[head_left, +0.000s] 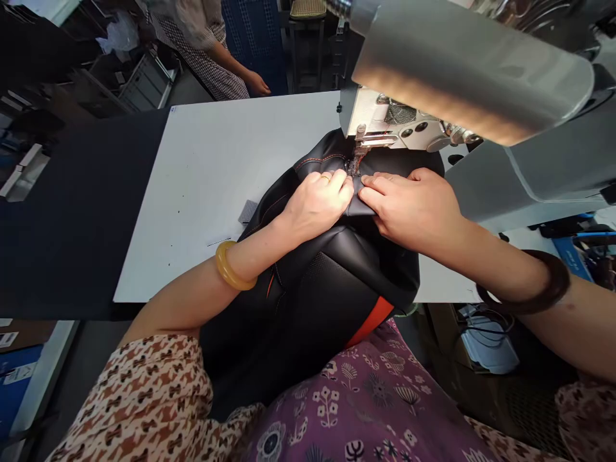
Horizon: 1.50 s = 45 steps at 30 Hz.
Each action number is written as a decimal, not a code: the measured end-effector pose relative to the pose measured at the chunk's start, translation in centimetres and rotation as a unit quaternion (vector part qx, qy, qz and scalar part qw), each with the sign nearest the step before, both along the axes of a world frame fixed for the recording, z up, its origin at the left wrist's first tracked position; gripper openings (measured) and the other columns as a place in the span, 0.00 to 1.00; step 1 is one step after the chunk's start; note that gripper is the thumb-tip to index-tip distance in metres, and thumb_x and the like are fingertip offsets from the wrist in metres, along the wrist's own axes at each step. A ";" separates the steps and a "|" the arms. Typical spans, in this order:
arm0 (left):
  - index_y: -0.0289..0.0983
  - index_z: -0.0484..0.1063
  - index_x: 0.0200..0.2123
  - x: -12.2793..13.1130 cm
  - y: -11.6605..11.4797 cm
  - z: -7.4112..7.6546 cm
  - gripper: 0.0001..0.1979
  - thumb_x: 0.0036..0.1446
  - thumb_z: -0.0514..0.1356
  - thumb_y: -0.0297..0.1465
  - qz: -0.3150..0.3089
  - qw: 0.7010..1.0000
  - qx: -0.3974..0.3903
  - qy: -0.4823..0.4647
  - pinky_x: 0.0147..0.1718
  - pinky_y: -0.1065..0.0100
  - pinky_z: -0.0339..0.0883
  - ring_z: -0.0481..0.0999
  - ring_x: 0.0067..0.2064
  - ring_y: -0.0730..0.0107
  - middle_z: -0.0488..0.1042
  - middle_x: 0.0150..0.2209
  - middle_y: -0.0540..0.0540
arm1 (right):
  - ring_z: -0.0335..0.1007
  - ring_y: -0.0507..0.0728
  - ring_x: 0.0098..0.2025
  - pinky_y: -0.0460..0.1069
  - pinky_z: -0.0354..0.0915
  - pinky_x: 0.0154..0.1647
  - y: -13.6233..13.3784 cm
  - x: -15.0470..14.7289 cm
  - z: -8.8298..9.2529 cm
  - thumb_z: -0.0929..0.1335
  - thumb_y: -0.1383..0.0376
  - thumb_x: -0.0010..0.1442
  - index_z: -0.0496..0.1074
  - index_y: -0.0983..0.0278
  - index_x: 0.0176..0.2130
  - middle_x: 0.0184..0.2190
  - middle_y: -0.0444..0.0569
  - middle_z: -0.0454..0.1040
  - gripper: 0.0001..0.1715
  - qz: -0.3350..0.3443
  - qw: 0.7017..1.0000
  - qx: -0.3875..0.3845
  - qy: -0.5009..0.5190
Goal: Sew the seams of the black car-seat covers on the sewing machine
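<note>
beneath the curled, nearly closed fingers of left hand and right hand lies the black material they grip; beyond, one orange-stitched seam looks sewn; the gripped stretch seems unfinished.

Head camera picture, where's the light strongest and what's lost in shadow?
Head view: light strongest around the left hand and right hand; head view: warm glow along the lower edge of the grey cover; head view: much of the upper left too dark to make out.
</note>
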<state>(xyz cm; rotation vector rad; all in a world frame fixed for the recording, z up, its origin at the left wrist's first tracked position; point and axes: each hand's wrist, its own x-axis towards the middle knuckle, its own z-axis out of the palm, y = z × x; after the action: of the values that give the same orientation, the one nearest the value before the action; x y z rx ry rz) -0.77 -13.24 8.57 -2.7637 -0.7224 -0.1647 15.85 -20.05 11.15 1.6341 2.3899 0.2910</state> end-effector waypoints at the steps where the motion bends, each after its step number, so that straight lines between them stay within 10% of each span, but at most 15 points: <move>1: 0.26 0.68 0.50 -0.2 0.1 -0.2 0.17 0.63 0.46 0.25 -0.011 1.000 0.001 -0.004 0.36 0.62 0.62 0.74 0.42 0.57 0.73 0.42 0.34 | 0.67 0.59 0.50 0.54 0.50 0.34 0.0 0.0 0.0 0.56 0.73 0.58 0.67 0.65 0.44 0.55 0.55 0.68 0.17 0.003 1.000 0.003 0.003; 14: 0.31 0.73 0.45 -2.0 -0.7 -0.7 0.19 0.65 0.50 0.40 -0.077 0.994 0.040 -0.069 0.50 0.53 0.64 0.75 0.44 0.57 0.76 0.41 0.37 | 0.64 0.58 0.49 0.52 0.46 0.34 -0.8 0.4 -1.2 0.55 0.71 0.65 0.69 0.64 0.45 0.49 0.52 0.72 0.17 0.055 0.996 0.066 0.024; 45: 0.26 0.71 0.48 -1.0 0.6 -1.8 0.21 0.66 0.50 0.38 -0.024 0.992 -0.009 -0.126 0.56 0.53 0.63 0.71 0.55 0.52 0.72 0.53 0.31 | 0.68 0.64 0.48 0.55 0.59 0.42 2.4 2.5 -1.4 0.60 0.56 0.62 0.70 0.68 0.49 0.45 0.57 0.74 0.23 -0.001 0.995 0.060 0.084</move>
<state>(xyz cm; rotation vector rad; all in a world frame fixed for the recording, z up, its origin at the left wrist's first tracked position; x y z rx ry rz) -1.75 -12.67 6.81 -2.8093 -0.7207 -0.5277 18.33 -17.65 9.79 1.7785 2.5388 0.3149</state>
